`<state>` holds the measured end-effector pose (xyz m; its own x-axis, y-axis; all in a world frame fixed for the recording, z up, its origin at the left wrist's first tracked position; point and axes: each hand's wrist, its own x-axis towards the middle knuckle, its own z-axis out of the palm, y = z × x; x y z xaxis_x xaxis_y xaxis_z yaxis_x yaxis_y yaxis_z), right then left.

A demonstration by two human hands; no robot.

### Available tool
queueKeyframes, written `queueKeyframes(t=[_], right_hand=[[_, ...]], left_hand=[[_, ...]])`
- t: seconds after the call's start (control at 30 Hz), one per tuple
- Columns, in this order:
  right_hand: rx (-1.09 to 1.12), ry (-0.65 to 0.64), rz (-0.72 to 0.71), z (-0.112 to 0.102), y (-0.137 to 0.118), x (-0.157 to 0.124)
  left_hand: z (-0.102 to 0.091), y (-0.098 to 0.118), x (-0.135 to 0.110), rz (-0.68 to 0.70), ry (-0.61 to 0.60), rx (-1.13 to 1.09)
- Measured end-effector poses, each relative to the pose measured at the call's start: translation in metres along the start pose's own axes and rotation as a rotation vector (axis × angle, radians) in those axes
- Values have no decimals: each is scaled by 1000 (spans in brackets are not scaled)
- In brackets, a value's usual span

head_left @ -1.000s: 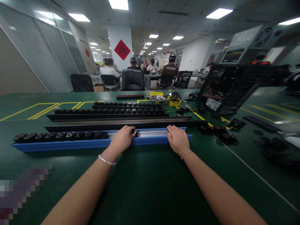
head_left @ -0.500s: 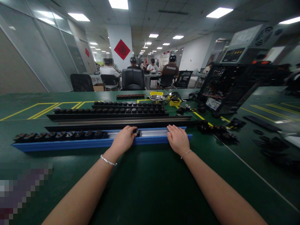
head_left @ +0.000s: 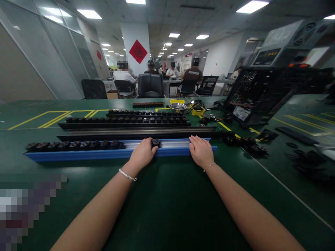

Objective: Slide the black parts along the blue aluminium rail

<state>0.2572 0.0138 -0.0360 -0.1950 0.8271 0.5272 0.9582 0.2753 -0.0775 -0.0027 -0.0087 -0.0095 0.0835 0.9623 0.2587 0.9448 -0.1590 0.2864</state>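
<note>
A long blue rail [head_left: 86, 156] with a silvery inner channel lies across the table before me. Several black socket-like modules sit in a row along its left part. One separate black module [head_left: 156, 142] stands in the channel right of centre. My left hand [head_left: 142, 152] is closed at that module's left side, thumb at the front and fingers toward the back. Its exact contact is partly hidden by the hand. Near the rail's right end, my right hand [head_left: 201, 150] is bent over the rail, fingers on top and at the far side; the thumb is hidden.
Behind lie black rails [head_left: 125, 138], some carrying rows of black modules. A metal dish [head_left: 178, 106] and yellow bins [head_left: 198, 111] stand farther back. An open computer case [head_left: 251, 97] and loose black parts [head_left: 252, 148] occupy the right. Several people sit beyond the table.
The view has shifted slightly, so the rail appears higher and farther right. My left thumb has moved to the module's front, and more of the module shows. My right hand stays on the rail.
</note>
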Motion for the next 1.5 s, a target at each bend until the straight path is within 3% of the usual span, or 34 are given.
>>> queueKeyframes(t=[0.23,0.5,1.37,1.5], right_hand=[[7,20,51,2,-4,1],[4,7,55,0,-3,1],[0,-1,44,-3,-3,0],[82,-64,-94,-9,-16,-2]], left_hand=[[15,3,-11,93,161,82],[17,4,-14,129,222,74],[17,7,-15,124,247,23],[17,7,-14,129,239,26]])
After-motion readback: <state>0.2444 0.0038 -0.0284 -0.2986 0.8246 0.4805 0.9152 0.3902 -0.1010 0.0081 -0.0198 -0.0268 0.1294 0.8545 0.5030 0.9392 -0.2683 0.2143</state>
